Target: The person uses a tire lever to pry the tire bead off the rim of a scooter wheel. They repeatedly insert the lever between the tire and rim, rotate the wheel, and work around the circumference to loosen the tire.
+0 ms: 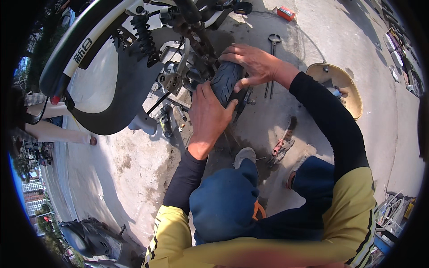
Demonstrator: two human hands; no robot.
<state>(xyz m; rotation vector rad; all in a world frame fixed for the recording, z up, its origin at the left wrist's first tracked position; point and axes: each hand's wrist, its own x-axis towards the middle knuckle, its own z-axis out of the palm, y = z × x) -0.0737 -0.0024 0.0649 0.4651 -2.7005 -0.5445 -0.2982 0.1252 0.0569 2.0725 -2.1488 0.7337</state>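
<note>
1. Yellow shirt (353, 196), blurred along its lower part, lies nearest the camera; blue trousers (223, 201) show just beyond it.
2. Tyre (227, 82): black, treaded, positioned between both hands, beside the frame of a tilted scooter (129, 85).
3. Left hand (209, 111): clasps the near left side of the tyre, thumb over the tread.
4. Right hand (254, 64): clasps the opposite side, fingers across the top. The hands are apart, with the tyre between them.
5. Basin (354, 105): shallow, beige, on the pavement (111, 169) right of the right forearm. It contains small grey and pale pieces, too small to identify. A metal fitting (325, 69) sits at its upper left rim.
6. Red box (286, 13): toward the far edge of the pavement; its contents cannot be determined.
7. Ring-ended tool (274, 40): between tyre and basin, near the right hand. Red-handled tool (279, 147): near the right foot.
8. Right edge of the pavement: cables (393, 214) lie heaped at its near corner.
9. Room for moving: pavement extends left of the left forearm, as far as a second scooter (96, 241) near the lower left corner.
</note>
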